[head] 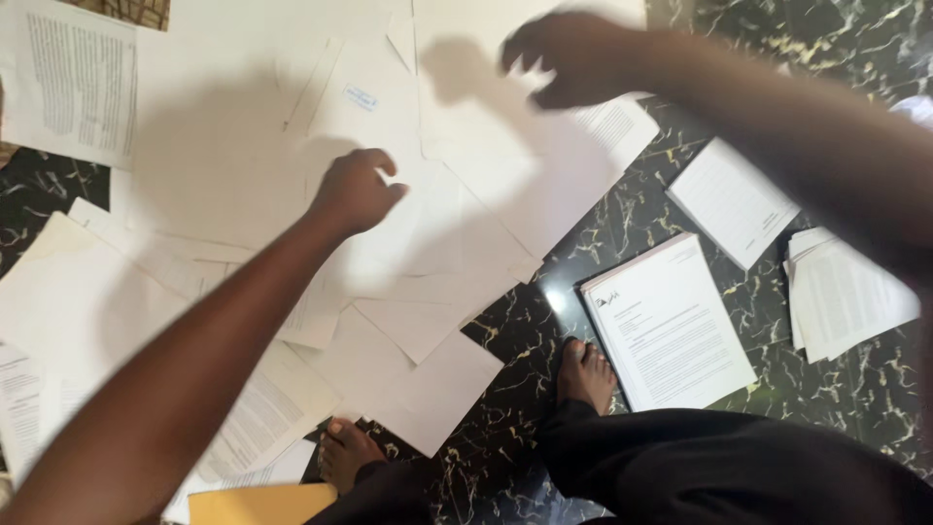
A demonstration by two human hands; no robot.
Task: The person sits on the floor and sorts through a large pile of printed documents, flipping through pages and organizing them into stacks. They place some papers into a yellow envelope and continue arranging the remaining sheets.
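Down on the dark marble floor (622, 224), both hands work the loose white sheets (243, 165): left hand (355, 192) curled, resting on them, right hand (573, 58) spread, blurred, empty above, seemingly mid-sorting, needing a clean pinch.

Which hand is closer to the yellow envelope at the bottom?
Left. The left hand hovers over the white papers, up from the yellow envelope. The right hand is farther, up near the top and off to the right.

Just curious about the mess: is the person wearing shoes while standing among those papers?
No: both feet, the left foot and the right foot, are bare on the dark marbled floor beside loose papers.
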